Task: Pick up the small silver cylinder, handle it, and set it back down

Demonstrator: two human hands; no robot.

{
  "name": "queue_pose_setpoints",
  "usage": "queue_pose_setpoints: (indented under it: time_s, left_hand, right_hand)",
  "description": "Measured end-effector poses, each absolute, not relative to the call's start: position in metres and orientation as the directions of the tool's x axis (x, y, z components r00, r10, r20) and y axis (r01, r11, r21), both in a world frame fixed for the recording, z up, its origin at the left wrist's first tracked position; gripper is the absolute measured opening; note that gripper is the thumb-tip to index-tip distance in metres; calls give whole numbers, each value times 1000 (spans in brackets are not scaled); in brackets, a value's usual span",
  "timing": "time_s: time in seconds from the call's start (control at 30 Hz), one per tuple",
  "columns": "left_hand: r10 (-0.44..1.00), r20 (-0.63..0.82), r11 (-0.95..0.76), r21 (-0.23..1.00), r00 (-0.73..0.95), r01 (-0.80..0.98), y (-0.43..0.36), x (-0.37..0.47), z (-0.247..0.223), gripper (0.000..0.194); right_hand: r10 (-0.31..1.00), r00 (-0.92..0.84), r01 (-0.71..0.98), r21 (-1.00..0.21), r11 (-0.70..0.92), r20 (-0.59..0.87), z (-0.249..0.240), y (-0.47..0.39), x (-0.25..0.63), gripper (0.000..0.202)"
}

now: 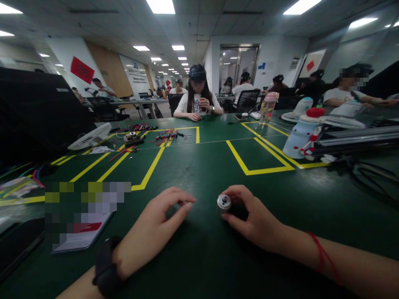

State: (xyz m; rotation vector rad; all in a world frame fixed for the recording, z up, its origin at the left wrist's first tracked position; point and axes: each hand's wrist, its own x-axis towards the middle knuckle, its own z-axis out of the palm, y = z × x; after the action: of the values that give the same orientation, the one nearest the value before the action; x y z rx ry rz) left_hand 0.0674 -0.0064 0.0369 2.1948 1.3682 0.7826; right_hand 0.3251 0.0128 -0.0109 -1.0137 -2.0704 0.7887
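A small silver electric motor [224, 204] stands upright on the green table, its round end with a short shaft facing up. The thumb and fingers of my right hand [254, 216] grip it from the right side. To its left, my left hand [163, 218] rests near the tabletop with thumb and fingers slightly apart and nothing between them. A gap of bare table separates its fingertips from the motor. A dark band circles my left wrist, and a red string is round my right one.
Left lie a partly blurred flat card [84, 232], wire bundles [168, 137] and a white fan [90, 137]. Right stand a blue bottle with a red lid [299, 137], a clear bottle [268, 109] and metal rails [358, 139]. Across the table sits a person [198, 97].
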Motion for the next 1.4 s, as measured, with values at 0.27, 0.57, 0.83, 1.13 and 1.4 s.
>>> queue_pose_setpoints:
  time_s: [0.27, 0.57, 0.83, 1.13, 1.4]
  left_hand:
    - [839, 313, -536, 611, 444, 582, 9, 128, 53, 13]
    - [894, 178, -429, 602, 410, 673, 11, 112, 21, 8]
    - [918, 129, -362, 662, 376, 657, 8, 98, 21, 22]
    - [996, 13, -73, 666, 86, 742, -7, -12, 9, 31]
    - [998, 50, -58, 656, 33, 752, -5, -17, -1, 34]
  right_hand:
    - [818, -475, 305, -811, 499, 325, -15, 12, 323, 55]
    - [842, -418, 453, -725, 519, 341, -8, 10, 323, 47]
    - [876, -400, 530, -712, 461, 270, 6, 13, 337, 41]
    - [928, 276, 854, -507, -117, 250, 8, 35, 531, 56]
    - [825, 324, 946, -178, -272, 463, 2, 37, 592, 71]
